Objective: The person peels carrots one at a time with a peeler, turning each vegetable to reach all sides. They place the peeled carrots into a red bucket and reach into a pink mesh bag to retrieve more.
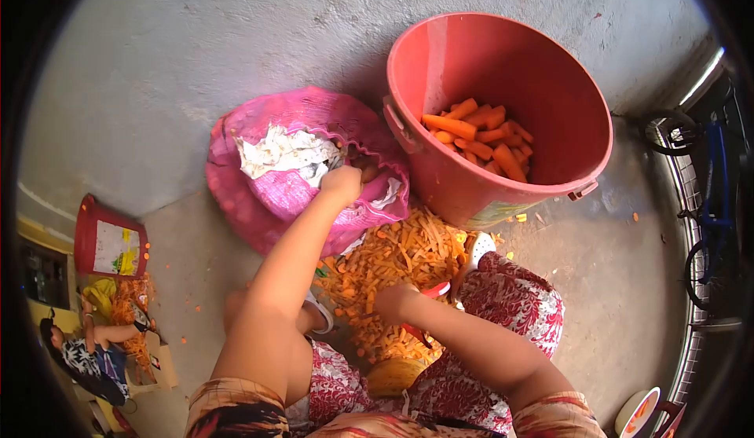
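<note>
My left hand [343, 184] reaches into the opening of a pink mesh sack [275, 210], beside crumpled white paper [287, 153]; its fingertips are hidden there. My right hand [395, 304] is closed over the orange peelings [400, 253] on the floor, around a tool with red parts [436, 289] that looks like a knife or peeler, mostly covered by the hand. Behind, a large red bucket [503, 53] holds several peeled carrots [479, 138].
A grey wall [212, 37] rises behind the sack. At the far left a person [86, 355] sits by another red bucket [118, 240] and more peelings [129, 312]. On the right are a blue bicycle [711, 202] and a white bowl [638, 413].
</note>
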The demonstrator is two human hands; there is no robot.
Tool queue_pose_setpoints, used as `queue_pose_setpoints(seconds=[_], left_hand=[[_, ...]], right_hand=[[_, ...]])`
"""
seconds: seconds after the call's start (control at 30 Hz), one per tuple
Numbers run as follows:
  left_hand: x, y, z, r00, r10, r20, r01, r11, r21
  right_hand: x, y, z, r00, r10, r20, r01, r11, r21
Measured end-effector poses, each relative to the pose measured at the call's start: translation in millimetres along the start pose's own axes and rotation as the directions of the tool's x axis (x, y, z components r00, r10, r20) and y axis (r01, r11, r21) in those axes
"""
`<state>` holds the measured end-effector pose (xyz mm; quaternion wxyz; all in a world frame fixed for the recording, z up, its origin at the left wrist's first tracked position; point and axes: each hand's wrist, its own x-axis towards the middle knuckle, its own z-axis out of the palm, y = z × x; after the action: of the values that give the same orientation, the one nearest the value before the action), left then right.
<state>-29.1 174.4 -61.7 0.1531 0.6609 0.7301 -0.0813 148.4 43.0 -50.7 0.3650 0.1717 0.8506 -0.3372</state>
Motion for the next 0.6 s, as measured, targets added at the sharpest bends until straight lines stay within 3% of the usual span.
queue_pose_setpoints(seconds=[0.1,0.13,0.23,0.53,0.6], left_hand=[[27,0,13,0.991,0.068,-0.119,-0.047,0.984,0.174],[38,3,15,0.997,-0.07,0.039,0.063,0.985,0.159],[50,10,8,0.958,-0.07,0.279,-0.001,0.969,0.247],[33,14,16,0.934,-0.059,0.352,-0.101,0.902,0.42],[28,16,10,0.926,-0.101,0.365,-0.046,0.927,0.373]], right_hand=[[-5,-1,-9,1.0,0.005,-0.005,-0.005,0.999,0.032],[-1,-1,-9,1.0,0.008,-0.019,-0.008,0.999,0.032],[5,-3,-8,0.999,0.006,-0.053,-0.004,0.999,0.045],[-11,-7,-25,0.997,-0.005,-0.074,0.011,0.997,0.072],[-11,-7,-23,0.997,-0.02,-0.076,0.025,0.998,0.06]])
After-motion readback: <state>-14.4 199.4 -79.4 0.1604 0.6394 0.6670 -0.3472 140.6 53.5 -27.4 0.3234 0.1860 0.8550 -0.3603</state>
